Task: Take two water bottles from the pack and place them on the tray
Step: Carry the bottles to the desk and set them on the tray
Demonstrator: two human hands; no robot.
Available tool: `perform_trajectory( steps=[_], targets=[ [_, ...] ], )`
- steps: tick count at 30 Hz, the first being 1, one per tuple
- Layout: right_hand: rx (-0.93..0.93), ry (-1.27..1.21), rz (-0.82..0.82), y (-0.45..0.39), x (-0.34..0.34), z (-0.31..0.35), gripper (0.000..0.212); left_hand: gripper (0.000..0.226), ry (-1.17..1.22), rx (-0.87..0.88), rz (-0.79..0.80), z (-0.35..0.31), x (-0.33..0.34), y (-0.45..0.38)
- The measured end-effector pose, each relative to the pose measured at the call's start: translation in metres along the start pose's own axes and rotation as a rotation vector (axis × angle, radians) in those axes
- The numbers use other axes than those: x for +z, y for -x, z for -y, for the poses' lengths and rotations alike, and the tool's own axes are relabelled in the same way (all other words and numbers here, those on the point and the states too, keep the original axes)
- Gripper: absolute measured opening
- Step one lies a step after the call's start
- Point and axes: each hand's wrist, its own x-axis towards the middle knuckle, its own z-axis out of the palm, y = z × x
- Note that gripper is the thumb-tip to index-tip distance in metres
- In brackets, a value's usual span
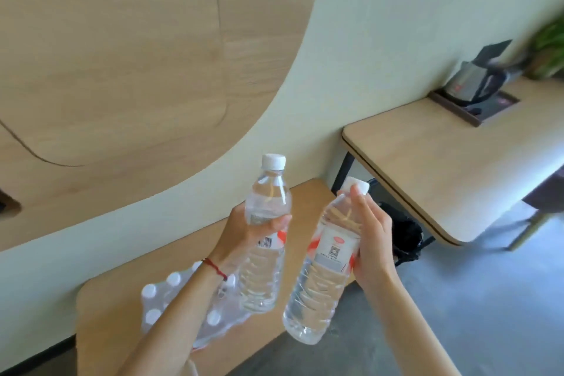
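Note:
My left hand (244,230) grips a clear water bottle (265,272) with a white cap around its middle, held nearly upright. My right hand (370,236) holds a second water bottle (317,284), tilted with its cap toward the upper right. Both bottles hang in the air above the low wooden bench (122,293). The plastic-wrapped pack of bottles (171,305) lies on that bench under my left forearm, partly hidden. A dark tray (451,108) sits on the desk at the upper right, with a kettle (476,79) standing on it.
A light wooden desk (442,162) stands to the right, above the grey floor (473,299). A black bag (406,235) lies under the desk. A green plant (549,46) is at the far right. A curved wall panel rises behind the bench.

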Motion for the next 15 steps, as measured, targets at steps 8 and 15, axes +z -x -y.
perform_trajectory(
  steps=[8, 15],
  targets=[
    [-0.114, -0.036, -0.237, -0.030, -0.175, 0.075, 0.026, 0.038, -0.052, -0.002, 0.166, -0.002, 0.196, -0.070],
    [-0.161, -0.052, -0.379, -0.066, -0.310, 0.121, 0.019, 0.035, -0.037, -0.066, 0.347, 0.001, 0.343, -0.123]
  ],
)
